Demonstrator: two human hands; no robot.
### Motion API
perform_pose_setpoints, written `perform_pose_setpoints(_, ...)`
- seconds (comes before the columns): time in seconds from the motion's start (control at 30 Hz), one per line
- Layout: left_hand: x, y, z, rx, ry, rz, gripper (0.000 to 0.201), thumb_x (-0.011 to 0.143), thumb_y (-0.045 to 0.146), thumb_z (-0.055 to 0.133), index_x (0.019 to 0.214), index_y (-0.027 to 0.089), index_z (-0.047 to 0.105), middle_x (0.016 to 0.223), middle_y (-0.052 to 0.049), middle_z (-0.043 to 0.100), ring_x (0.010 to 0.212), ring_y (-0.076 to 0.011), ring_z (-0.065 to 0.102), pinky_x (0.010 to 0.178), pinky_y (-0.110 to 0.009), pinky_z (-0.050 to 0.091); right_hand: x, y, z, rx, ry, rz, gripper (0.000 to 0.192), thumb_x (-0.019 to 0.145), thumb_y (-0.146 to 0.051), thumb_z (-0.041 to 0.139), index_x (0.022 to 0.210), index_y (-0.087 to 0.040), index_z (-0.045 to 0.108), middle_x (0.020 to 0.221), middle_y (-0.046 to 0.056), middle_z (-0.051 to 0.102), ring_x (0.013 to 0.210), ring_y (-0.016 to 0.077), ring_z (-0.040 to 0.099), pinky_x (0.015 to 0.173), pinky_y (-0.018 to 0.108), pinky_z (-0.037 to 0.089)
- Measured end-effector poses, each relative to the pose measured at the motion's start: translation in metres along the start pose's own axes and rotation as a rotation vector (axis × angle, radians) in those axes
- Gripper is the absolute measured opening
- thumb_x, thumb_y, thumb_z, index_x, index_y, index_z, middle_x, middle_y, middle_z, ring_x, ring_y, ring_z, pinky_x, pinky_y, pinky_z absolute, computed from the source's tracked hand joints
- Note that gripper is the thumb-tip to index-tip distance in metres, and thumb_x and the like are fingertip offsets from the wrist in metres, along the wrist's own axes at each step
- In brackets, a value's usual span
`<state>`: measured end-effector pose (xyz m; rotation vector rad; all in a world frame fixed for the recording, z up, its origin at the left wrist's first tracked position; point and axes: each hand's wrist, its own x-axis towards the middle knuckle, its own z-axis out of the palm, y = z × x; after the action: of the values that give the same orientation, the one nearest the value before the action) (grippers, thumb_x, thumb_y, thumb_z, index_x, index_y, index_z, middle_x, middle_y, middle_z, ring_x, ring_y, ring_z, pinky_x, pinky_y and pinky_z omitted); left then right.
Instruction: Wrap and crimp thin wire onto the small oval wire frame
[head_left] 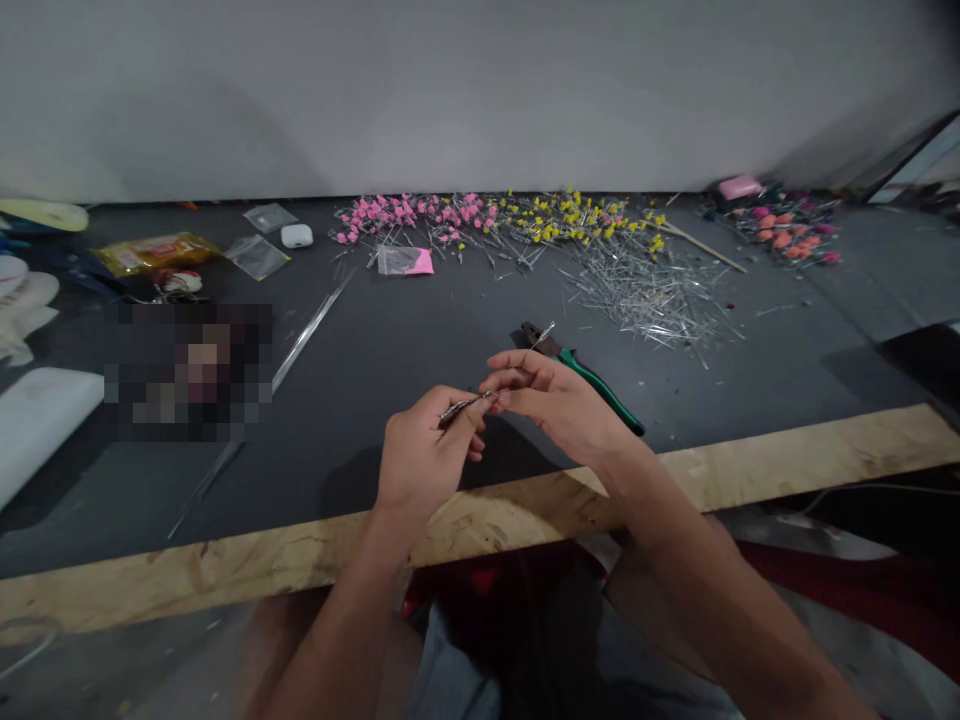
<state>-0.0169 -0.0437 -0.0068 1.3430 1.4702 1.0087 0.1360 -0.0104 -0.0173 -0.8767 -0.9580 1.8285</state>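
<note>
My left hand (421, 455) is closed around a thin twisted wire piece (454, 410), thumb on top, just above the front part of the table. Its far end meets the fingertips of my right hand (566, 405), where thumb and forefinger pinch together on it. Just behind my right hand lie pliers (609, 398) with green and black handles, partly covered by the hand. A short twisted silvery wire (545, 334) rests by the jaws. Farther back on the right is a loose heap of cut silvery wires (649, 295).
Pink-tipped wires (409, 215) and yellow-tipped wires (570, 215) line the wall, with orange ones (791, 235) at right. A small bag of pink bits (406, 261) lies in front. Long straight wires (311, 328) and a white case (297, 236) are left. A wooden edge (517, 518) borders the table.
</note>
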Motion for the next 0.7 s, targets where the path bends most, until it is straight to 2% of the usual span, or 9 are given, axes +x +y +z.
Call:
perform_pose_setpoints(0.2, 0.002, 0.002, -0.002, -0.400, -0.187, -0.202, 0.018, 0.075, 0.032, 0.067, 0.070, 0.017, 0.057, 0.054, 0.003, 0.057, 0.042, -0.0096, 0.054, 0.036, -0.020, 0.047, 0.000, 0.000, -0.010, -0.106, -0.118, -0.167, 0.025, 0.078, -0.016, 0.066, 0.100, -0.022, 0.057, 0.084, -0.001, 0.068, 0.079, 0.0095, 0.062, 0.077, 0.026, 0.049)
perform_pose_setpoints(0.4, 0.001, 0.004, -0.009, -0.676, -0.493, -0.412, 0.022, 0.073, 0.028, 0.068, 0.065, 0.018, 0.051, 0.051, 0.005, 0.058, 0.032, -0.0058, 0.047, 0.029, -0.014, 0.039, -0.005, -0.003, -0.016, -0.100, -0.322, -0.197, 0.013, 0.079, -0.018, 0.067, 0.086, -0.022, 0.057, 0.084, -0.001, 0.067, 0.080, 0.0098, 0.062, 0.077, 0.027, 0.049)
perform_pose_setpoints(0.57, -0.002, 0.005, -0.011, -0.757, -0.691, -0.515, 0.023, 0.068, 0.029, 0.073, 0.068, 0.018, 0.053, 0.048, 0.004, 0.058, 0.030, -0.0058, 0.046, 0.027, -0.013, 0.037, -0.009, -0.007, -0.019, -0.092, -0.498, -0.164, 0.011, 0.076, -0.015, 0.069, 0.082, -0.020, 0.061, 0.083, 0.000, 0.065, 0.082, 0.0112, 0.062, 0.078, 0.030, 0.049)
perform_pose_setpoints(0.7, -0.004, 0.006, -0.009, -0.734, -0.768, -0.561, 0.024, 0.066, 0.029, 0.074, 0.069, 0.018, 0.054, 0.047, 0.004, 0.058, 0.029, -0.0066, 0.046, 0.025, -0.014, 0.037, -0.011, -0.009, -0.022, -0.131, -0.571, -0.151, 0.010, 0.074, -0.015, 0.071, 0.081, -0.020, 0.064, 0.080, 0.001, 0.064, 0.080, 0.0123, 0.061, 0.075, 0.031, 0.050)
